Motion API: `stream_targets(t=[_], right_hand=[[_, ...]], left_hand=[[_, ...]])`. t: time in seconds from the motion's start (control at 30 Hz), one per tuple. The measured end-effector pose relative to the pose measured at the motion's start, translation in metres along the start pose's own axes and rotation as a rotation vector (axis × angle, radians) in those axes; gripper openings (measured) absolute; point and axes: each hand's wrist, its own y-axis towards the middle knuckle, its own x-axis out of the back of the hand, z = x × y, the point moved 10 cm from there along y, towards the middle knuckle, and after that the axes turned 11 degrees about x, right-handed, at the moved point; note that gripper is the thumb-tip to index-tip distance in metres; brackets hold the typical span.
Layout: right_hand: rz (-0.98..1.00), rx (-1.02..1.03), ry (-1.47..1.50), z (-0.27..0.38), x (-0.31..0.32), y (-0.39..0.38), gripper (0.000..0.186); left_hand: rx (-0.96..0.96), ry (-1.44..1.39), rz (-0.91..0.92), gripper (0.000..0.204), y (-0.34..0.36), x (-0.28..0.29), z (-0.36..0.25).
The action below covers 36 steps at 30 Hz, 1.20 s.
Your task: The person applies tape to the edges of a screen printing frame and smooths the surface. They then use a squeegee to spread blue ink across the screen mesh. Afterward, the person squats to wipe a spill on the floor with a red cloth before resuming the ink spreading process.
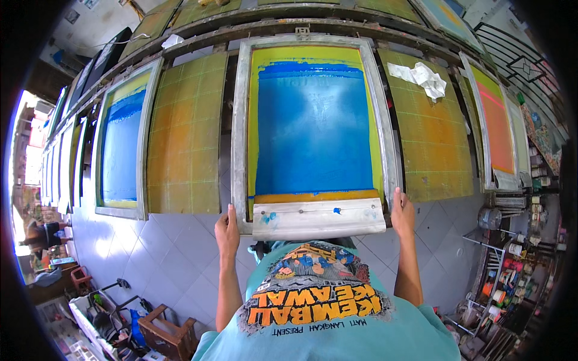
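Observation:
In front of me lies a screen printing frame [239, 132] with grey edges. Blue ink [313, 138] covers most of its yellow-green mesh, with a thicker band along the far end. My left hand [227, 231] is closed on the near left corner, thumb up. At the near right corner my right hand [402, 213] grips the same frame, its thumb pointing away from me. A pale strip [319, 219] with blue ink spots runs across the near end between my hands. The fingers under the frame are hidden.
Yellow-brown printing boards [183, 138] flank the frame; the right board [430, 144] bears crumpled white paper [426, 79]. Another blue-inked frame [123, 138] stands left, an orange-pink one [494, 120] right. A shelf of containers [509, 277] and a wooden stool [165, 331] are behind, lower down.

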Motion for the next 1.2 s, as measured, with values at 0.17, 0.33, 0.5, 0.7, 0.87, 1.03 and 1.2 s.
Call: stream_targets(t=[0.17,0.33,0.5,0.7,0.87,1.03,1.2], right_hand=[[-0.105,0.088,0.136,0.021,0.027,0.01,0.075],[-0.195,0.028,0.337,0.024,0.014,0.037,0.073],[-0.337,0.134,0.466,0.017,0.011,0.028,0.075],[-0.33,0.266,0.514,0.053,0.021,-0.024,0.054],[-0.119,0.491,0.63,0.142,-0.029,-0.086,0.063],[0.276,0.639,0.742,0.221,-0.102,-0.161,0.078],[0.47,0.785,0.665,0.248,-0.141,-0.24,0.076]], left_hand=[[-0.009,-0.01,0.05,0.064,-0.001,0.012,-0.041],[-0.052,-0.229,0.017,0.066,0.025,-0.007,-0.072],[-0.015,-0.243,-0.125,0.063,0.026,-0.002,-0.046],[-0.113,-0.45,-0.206,0.055,-0.021,0.073,-0.021],[0.036,-0.509,-0.406,0.052,-0.075,0.192,0.06],[0.023,-0.6,-0.607,0.064,-0.17,0.298,0.173],[0.167,-0.334,-0.944,0.069,-0.297,0.349,0.303]])
